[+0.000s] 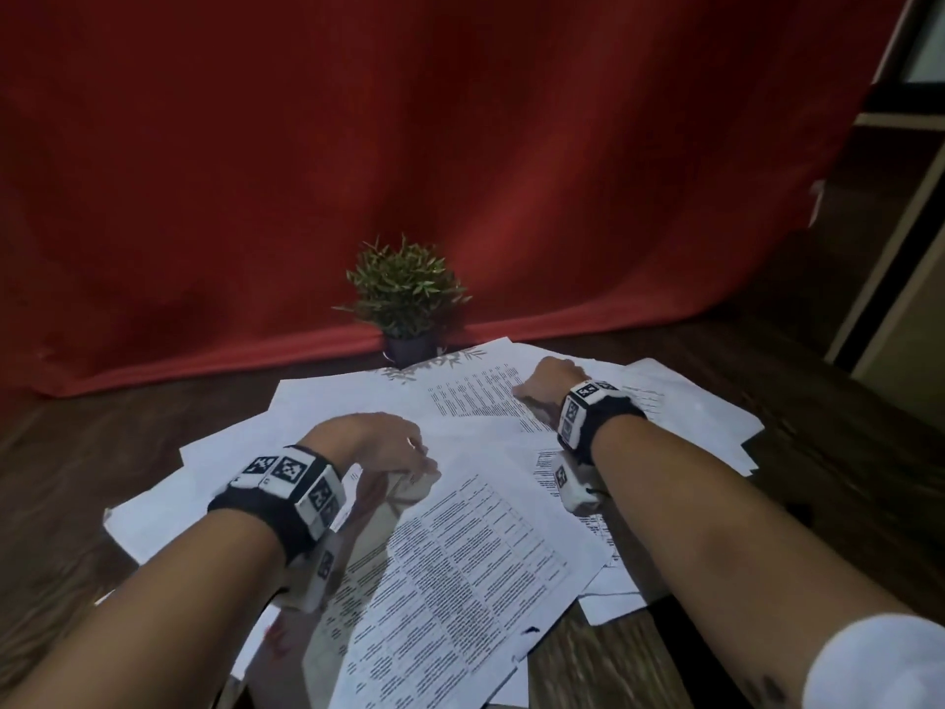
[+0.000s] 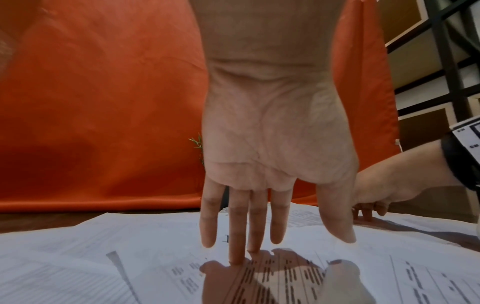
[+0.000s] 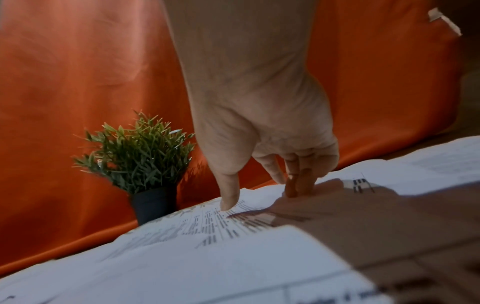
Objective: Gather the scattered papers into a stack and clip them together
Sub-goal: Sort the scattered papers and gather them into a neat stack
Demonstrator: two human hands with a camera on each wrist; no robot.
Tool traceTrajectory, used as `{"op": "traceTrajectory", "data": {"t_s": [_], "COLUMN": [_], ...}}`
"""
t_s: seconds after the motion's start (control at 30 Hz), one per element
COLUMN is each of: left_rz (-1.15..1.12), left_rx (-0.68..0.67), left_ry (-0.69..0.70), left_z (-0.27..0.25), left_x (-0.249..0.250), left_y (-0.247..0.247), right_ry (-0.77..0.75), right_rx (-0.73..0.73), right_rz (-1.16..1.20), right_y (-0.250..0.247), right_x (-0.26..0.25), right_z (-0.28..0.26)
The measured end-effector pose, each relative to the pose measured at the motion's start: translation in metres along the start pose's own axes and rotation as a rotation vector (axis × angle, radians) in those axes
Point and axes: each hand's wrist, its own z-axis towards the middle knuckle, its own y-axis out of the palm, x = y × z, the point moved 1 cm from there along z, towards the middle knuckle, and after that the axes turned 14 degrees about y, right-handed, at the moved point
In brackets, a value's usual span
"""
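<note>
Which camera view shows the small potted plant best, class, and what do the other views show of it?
The right wrist view shows the potted plant best: large, with leaves and dark pot both clear beside the right hand. The head view shows it whole but small behind the papers. The left wrist view shows only a leaf sprig past the left hand.

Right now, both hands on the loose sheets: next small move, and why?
Probably drag the right hand toward the left hand, pulling the far printed sheet inward. The papers lie fanned, fingertips already press that sheet, and no clip is visible.
</note>
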Motion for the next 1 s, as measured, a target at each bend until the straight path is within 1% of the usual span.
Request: {"op": "traceTrajectory", "data": {"t_s": [0.1,0.17,0.2,0.27,0.3,0.33,0.4,0.43,0.5,0.57,0.6,0.63,0.73,0.77,0.83,0.87,0.93,1.0], "left_rz": [0.05,0.071,0.073,0.064,0.061,0.063,0.059,0.042,0.018,0.001,-0.042,-0.144,-0.617,-0.765,-1.007,-1.086,-1.153,-1.092], "left_rx": [-0.04,-0.054,-0.049,-0.027,-0.024,-0.028,-0.044,-0.033,0.048,0.212,0.28,0.345,0.507,0.543,0.551,0.542,0.547,0.6], "left_ry": [0.009,-0.001,-0.015,-0.029,-0.022,-0.012,-0.005,-0.012,-0.053,-0.102,-0.132,-0.159,-0.228,-0.245,-0.277,-0.292,-0.269,-0.216], "left_z": [0.002,0.005,0.007,0.013,0.017,0.021,0.032,0.039,0.053,0.069,0.075,0.085,0.111,0.117,0.127,0.132,0.14,0.145], "left_x": [0.009,0.014,0.014,0.011,0.008,0.004,-0.003,-0.008,-0.014,-0.03,-0.037,-0.047,-0.059,-0.057,-0.047,-0.043,-0.038,-0.034], "left_y": [-0.011,-0.015,-0.017,-0.02,-0.022,-0.024,-0.029,-0.032,-0.038,-0.045,-0.048,-0.049,-0.049,-0.049,-0.049,-0.049,-0.05,-0.051], "right_ry": [0.006,-0.009,-0.015,0.024,0.039,0.035,0.022,0.013,-0.039,-0.056,-0.054,-0.054,-0.059,-0.062,-0.077,-0.088,-0.107,-0.14], "right_rx": [-0.085,-0.182,-0.232,-0.33,-0.349,-0.308,-0.123,-0.082,-0.119,-0.139,-0.13,-0.117,-0.131,-0.136,-0.137,-0.142,-0.165,-0.193], "right_rz": [0.001,0.029,0.042,0.101,0.132,0.134,0.079,0.064,0.024,0.002,0.01,0.031,0.033,0.019,-0.006,-0.02,-0.034,-0.004], "right_y": [-0.001,-0.002,-0.005,-0.008,-0.009,-0.008,-0.007,-0.005,0.001,0.009,0.013,0.016,0.021,0.022,0.021,0.021,0.018,0.01], "right_x": [0.001,-0.002,-0.003,-0.003,-0.003,-0.002,-0.001,-0.002,-0.006,-0.01,-0.01,-0.01,-0.009,-0.009,-0.01,-0.009,-0.008,-0.006], "right_z": [0.007,0.013,0.014,0.018,0.021,0.024,0.027,0.028,0.027,0.029,0.031,0.034,0.043,0.046,0.051,0.053,0.059,0.065]}}
